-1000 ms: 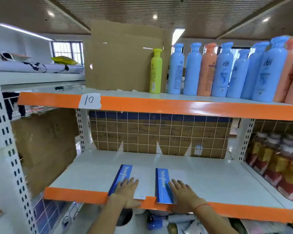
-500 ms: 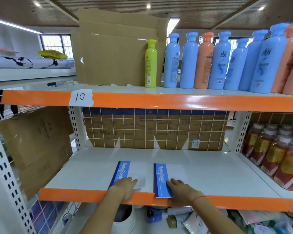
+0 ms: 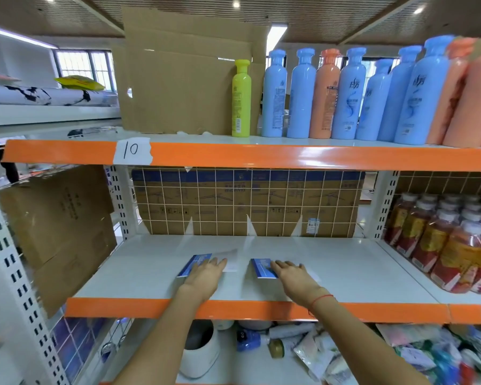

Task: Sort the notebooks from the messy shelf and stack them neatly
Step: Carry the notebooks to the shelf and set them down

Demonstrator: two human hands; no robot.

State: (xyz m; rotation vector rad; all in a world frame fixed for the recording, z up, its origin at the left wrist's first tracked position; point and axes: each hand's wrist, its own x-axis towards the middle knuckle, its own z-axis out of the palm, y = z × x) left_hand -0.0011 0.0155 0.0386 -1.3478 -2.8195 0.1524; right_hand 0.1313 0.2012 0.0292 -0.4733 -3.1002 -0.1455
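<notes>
Two blue-spined notebooks lie flat on the white middle shelf (image 3: 139,270), both in front of the wire grid back panel (image 3: 247,202) and well forward of it: the left notebook (image 3: 195,263) sits under the left hand (image 3: 206,276), the right notebook (image 3: 261,268) under the right hand (image 3: 295,276), with a bare strip of shelf between them. Both hands lie flat, fingers straight and pressing down on the covers, gripping nothing. The likeliest slip, as I judge it, comes from that flat press: the shelf looks glossy, so a push could send a notebook skating askew or back toward the grid, and the pale covers (hard to tell from the shelf in this view) make their edges easy to misjudge when one is slid onto the other, leaving a crooked stack. Whether each hand rests on one notebook or several I cannot tell. On the shelf above the grid stand one yellow bottle (image 3: 241,98), six blue bottles (image 3: 274,94) and one orange bottle (image 3: 325,94) among them, with more orange ones (image 3: 472,90) blurred at the frame edge.
</notes>
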